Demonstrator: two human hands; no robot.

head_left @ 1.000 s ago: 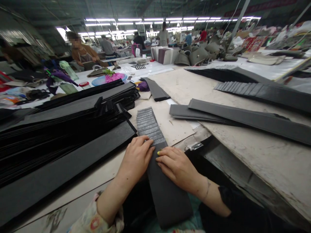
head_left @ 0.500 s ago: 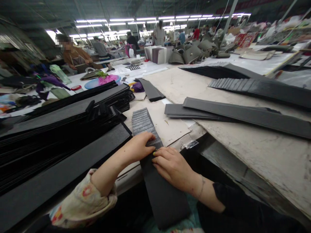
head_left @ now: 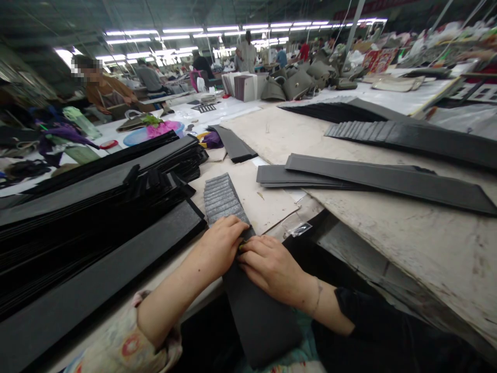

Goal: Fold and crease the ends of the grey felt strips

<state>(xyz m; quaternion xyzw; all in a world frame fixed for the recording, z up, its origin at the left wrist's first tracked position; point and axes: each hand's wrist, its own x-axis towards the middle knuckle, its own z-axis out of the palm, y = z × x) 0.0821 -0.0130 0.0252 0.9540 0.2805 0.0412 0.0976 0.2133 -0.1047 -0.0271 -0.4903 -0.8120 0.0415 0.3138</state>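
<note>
A stack of dark grey strips [head_left: 258, 316] runs from my lap up onto the board, its far end fanned into stepped pale edges. My left hand [head_left: 225, 241] lies across the stack just below the fanned part, fingers curled over its edge. Beside it my right hand [head_left: 272, 264] grips the strips from the right, fingers bent and pressed on top. The fingertips of both hands meet near the stack's middle. A small yellow-green spot shows at my right fingertips; what it is I cannot tell. The left thumb is mostly hidden.
Large piles of black-edged strips [head_left: 97, 207] fill the left side. More grey strips [head_left: 373, 178] lie on the pale board [head_left: 427, 233] to the right, near a fanned stack [head_left: 407, 137]. A blue basin [head_left: 134, 137] stands farther back. A person [head_left: 104, 88] works at the far left.
The view has shifted slightly, so the scene sits a little farther left. My left hand has turned over the strips and closed in on my right fingertips. My right hand keeps its grip.
</note>
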